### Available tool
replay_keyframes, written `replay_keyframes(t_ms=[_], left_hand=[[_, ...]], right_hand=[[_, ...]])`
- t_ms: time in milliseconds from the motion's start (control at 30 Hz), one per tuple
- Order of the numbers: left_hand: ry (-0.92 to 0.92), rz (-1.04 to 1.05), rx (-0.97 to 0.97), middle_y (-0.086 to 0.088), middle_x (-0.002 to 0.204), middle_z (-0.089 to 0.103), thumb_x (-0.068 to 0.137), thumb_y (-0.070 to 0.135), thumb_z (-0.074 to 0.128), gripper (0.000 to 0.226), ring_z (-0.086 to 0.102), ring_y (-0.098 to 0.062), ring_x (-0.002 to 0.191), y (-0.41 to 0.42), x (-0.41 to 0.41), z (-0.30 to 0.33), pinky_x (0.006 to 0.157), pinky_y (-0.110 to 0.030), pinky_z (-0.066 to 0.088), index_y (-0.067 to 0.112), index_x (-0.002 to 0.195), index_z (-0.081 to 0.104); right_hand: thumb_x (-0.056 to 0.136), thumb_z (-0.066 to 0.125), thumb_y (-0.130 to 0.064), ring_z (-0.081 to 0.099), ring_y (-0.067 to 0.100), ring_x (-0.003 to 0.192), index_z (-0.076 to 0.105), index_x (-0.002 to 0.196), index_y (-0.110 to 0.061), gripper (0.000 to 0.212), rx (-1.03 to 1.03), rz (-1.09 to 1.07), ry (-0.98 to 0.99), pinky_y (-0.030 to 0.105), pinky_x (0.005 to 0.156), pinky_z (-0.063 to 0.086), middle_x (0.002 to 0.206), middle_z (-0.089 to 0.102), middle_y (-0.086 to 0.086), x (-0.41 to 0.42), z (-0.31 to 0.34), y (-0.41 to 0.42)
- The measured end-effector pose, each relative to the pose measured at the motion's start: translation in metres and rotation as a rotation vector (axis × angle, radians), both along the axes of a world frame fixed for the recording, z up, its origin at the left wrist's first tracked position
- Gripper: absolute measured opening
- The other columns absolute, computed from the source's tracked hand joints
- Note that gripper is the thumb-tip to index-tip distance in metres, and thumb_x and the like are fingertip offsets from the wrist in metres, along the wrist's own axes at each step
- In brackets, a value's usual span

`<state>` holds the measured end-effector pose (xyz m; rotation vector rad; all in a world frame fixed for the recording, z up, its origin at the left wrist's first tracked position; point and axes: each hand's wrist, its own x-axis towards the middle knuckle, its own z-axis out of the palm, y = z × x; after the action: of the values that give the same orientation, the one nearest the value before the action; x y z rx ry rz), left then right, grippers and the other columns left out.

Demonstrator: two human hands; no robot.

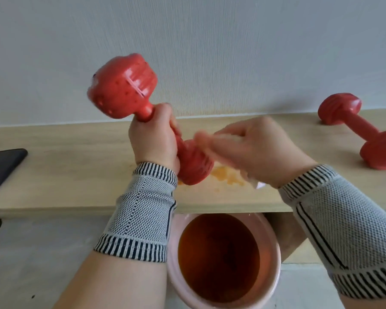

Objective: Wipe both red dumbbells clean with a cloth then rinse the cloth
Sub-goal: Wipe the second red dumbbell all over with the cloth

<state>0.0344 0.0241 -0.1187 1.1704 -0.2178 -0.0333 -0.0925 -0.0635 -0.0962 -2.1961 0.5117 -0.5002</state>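
Grip of left hand [153,139] tilts dumbbell [143,112]; right hand [252,150] blurred, seemingly wiping.

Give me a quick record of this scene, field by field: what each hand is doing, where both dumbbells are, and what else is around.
left hand: grips the handle of the raised dumbbell, tilted above the shelf
right hand: holds a pale cloth against that dumbbell's lower head; blurred
second dumbbell: lies on the wooden shelf, at right, untouched
shelf mark: orange stain under the hands
bucket: below the shelf, holds brownish water
other: dark phone at left
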Motion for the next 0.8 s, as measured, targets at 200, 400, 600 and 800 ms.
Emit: replay_keyframes(t_ms=[200, 400, 600, 800], left_hand=[[0.236, -0.238, -0.323, -0.001, 0.071, 0.053, 0.090, 0.003, 0.050, 0.012, 0.056, -0.014, 0.065, 0.010, 0.011, 0.010, 0.064, -0.027, 0.046, 0.011, 0.090, 0.059], [-0.119, -0.360, 0.061, -0.006, 0.096, 0.066, 0.084, 0.022, 0.069, 0.016, 0.070, -0.032, 0.097, 0.005, -0.002, -0.005, 0.086, -0.050, 0.054, 0.018, 0.093, 0.057], [-0.283, -0.202, 0.209, 0.004, 0.064, 0.063, 0.076, 0.029, 0.066, 0.021, 0.063, -0.020, 0.061, -0.007, -0.009, -0.010, 0.069, -0.042, 0.055, 0.020, 0.089, 0.051], [-0.028, -0.073, 0.129, 0.002, 0.067, 0.056, 0.074, 0.026, 0.062, 0.012, 0.055, -0.018, 0.063, -0.006, -0.003, -0.004, 0.069, -0.040, 0.048, 0.020, 0.082, 0.055]], right_hand=[[0.079, 0.070, -0.054, 0.045, 0.018, 0.035, 0.073, 0.081, -0.007, 0.047, 0.273, -0.138, -0.205, 0.026, 0.037, 0.036, 0.043, 0.048, 0.007, -0.010, 0.005, -0.014], [0.086, 0.067, -0.047, 0.048, 0.004, 0.036, 0.074, 0.071, -0.014, 0.037, 0.092, -0.111, -0.182, 0.019, 0.040, 0.039, 0.043, 0.059, -0.006, 0.008, -0.002, -0.006], [0.094, 0.051, -0.041, 0.047, 0.016, 0.053, 0.062, 0.062, -0.015, 0.043, -0.391, -0.101, 0.088, 0.027, 0.049, 0.032, 0.057, 0.050, -0.001, 0.021, -0.017, 0.000], [0.094, 0.051, -0.043, 0.059, 0.018, 0.081, 0.073, 0.093, -0.022, 0.030, -0.586, 0.111, 0.136, 0.028, 0.069, 0.045, 0.088, 0.057, 0.002, 0.015, -0.013, 0.021]])
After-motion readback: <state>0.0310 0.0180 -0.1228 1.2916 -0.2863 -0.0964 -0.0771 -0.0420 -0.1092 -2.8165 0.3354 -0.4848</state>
